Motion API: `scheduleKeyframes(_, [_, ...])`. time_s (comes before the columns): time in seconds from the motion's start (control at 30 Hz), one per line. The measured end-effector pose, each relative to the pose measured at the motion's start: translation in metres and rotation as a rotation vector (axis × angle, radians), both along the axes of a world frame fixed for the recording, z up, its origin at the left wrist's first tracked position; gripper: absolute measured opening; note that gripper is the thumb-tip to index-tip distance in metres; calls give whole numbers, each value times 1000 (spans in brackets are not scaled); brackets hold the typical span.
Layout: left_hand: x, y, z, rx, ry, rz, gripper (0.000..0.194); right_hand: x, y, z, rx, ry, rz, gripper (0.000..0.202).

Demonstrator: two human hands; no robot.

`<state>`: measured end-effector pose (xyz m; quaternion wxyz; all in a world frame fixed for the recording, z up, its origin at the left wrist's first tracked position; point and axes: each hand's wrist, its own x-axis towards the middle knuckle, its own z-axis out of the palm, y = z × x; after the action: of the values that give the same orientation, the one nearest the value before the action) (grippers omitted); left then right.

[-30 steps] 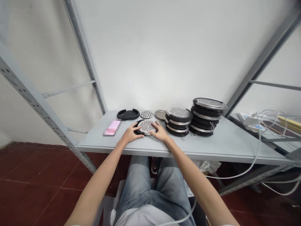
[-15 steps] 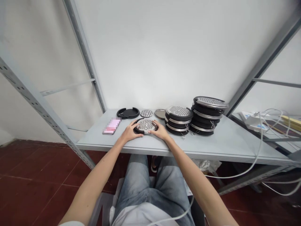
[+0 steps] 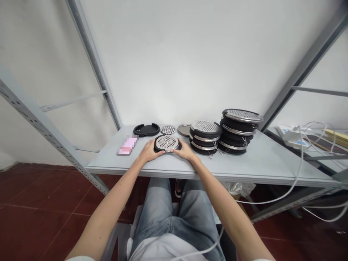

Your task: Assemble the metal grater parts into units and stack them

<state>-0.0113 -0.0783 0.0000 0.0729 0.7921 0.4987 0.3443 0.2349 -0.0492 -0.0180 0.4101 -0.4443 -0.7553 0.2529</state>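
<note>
A round grater (image 3: 166, 141), a perforated silver plate in a black rim, lies on the grey table in front of me. My left hand (image 3: 149, 150) is curled around its left side, thumb along the near edge. On the opposite side my right hand (image 3: 185, 149) grips the rim, its thumb also at the near edge. Behind it are an open black ring-shaped base (image 3: 148, 130), a loose perforated metal disc (image 3: 168, 129) and a plain round metal plate (image 3: 184, 130), partly hidden by a stack.
To the right stand a shorter stack of round graters (image 3: 206, 137) and a taller one (image 3: 239, 131), with small wire clips hanging from them. A phone with a pink screen (image 3: 127, 145) lies at left. Metal shelf posts flank the table (image 3: 244, 168); a white cable (image 3: 295, 183) hangs at right.
Both hands stay around the grater. Its perforated plate now appears seated more evenly in the black rim, and less of the rim shows at the far side. The view has shifted slightly.
</note>
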Motion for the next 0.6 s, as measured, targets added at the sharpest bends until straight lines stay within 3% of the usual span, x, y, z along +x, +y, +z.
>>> scheduleKeyframes(0.13, [-4,-1,3,-24,0,-80,90,5,-1,1,-35,6,6,91])
scheduleKeyframes(0.4, [-4,-2,-3,-120,39,121,108,2,-1,-1,14,-61,62,82])
scheduleKeyframes(0.6, [-6,1,-2,-107,10,79,109,4,2,-4,43,-72,105,74])
